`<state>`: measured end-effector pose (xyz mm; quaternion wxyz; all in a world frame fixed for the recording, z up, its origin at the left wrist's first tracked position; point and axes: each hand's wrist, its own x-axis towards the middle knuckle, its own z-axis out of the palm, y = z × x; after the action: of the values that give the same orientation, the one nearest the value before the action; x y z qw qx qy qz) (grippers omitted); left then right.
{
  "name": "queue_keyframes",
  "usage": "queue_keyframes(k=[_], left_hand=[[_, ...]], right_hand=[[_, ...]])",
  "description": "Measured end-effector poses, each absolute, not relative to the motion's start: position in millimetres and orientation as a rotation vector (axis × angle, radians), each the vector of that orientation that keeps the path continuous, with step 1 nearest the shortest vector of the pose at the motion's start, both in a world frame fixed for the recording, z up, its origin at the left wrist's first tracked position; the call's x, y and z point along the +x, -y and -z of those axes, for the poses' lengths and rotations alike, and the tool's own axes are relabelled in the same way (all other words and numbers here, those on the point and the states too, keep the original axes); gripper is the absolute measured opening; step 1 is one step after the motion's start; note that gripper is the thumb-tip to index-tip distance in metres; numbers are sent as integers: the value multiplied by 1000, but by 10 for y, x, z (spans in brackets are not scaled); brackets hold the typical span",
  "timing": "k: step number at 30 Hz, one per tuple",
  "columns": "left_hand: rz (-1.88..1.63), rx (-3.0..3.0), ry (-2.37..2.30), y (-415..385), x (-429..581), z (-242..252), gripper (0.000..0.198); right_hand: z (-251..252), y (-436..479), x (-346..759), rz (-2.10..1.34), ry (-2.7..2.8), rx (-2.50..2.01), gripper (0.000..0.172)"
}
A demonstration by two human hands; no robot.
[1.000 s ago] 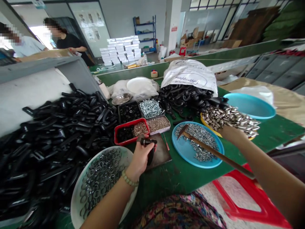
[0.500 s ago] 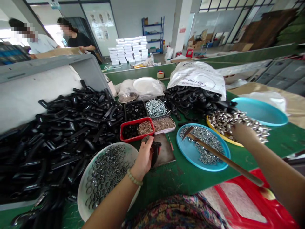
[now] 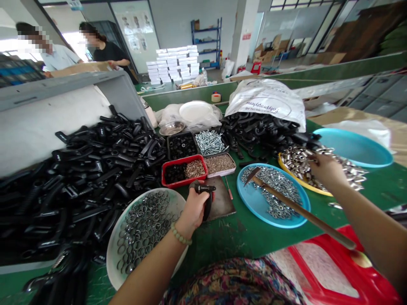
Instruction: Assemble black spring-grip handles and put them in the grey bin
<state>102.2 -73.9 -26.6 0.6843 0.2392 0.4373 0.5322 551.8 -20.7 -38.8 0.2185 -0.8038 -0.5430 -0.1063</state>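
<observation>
My left hand (image 3: 194,207) is wrapped round a black curved plastic handle (image 3: 207,199), held above a flat metal plate (image 3: 221,199). Over the yellow tray (image 3: 305,183), my right hand (image 3: 327,170) dips its curled fingers into a heap of shiny metal sleeves (image 3: 294,163); what lies between the fingertips is hidden. Nearer my left forearm stands a white bowl of metal rings (image 3: 140,233). Between my hands lies a blue tray (image 3: 241,192) holding small nuts (image 3: 280,207), with a wooden-handled hammer (image 3: 282,199) resting across it.
Black handles (image 3: 104,165) spill from a grey crate (image 3: 124,93) at left. Behind the plate are a red box (image 3: 182,182) of small parts and a box of screws (image 3: 210,143). A white sack (image 3: 267,99) stands behind. Two people work at the far left.
My right hand has shifted slightly up at the sleeves, and its fingers show more. The black handle in my left hand has turned, showing more of its top. The view has moved a little.
</observation>
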Motion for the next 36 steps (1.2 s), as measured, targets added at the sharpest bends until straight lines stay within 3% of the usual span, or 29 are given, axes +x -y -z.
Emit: queue_keyframes(k=[7, 13, 18, 22, 27, 29, 31, 33, 36], left_hand=[[-1186, 538, -1033, 749, 1050, 245, 44], [-1167, 407, -1091, 718, 1056, 234, 22], [-1106, 399, -1104, 729, 1011, 231, 19], [-1060, 489, -1027, 732, 1058, 230, 39], [-1110, 765, -1025, 783, 1116, 144, 65], [-1138, 922, -1030, 824, 1108, 115, 65], [-1152, 1083, -1017, 859, 1091, 97, 63], [-1165, 1211, -1011, 884, 1069, 80, 61], [-1205, 1364, -1057, 916, 1020, 41, 60]], right_hand=[[498, 233, 5472, 280, 1548, -2104, 16], [410, 393, 5784, 286, 1614, -2108, 24], [422, 1286, 5895, 353, 1434, -2168, 31], [741, 1834, 5734, 129, 1569, -2175, 20], [700, 1697, 5377, 13, 1577, -2113, 29], [495, 1466, 4978, -132, 1547, -1965, 28], [258, 1244, 4389, -580, 1415, -1639, 22], [46, 1090, 3720, -1026, 1370, -1317, 26], [-135, 963, 2896, -1342, 1350, -1147, 29]])
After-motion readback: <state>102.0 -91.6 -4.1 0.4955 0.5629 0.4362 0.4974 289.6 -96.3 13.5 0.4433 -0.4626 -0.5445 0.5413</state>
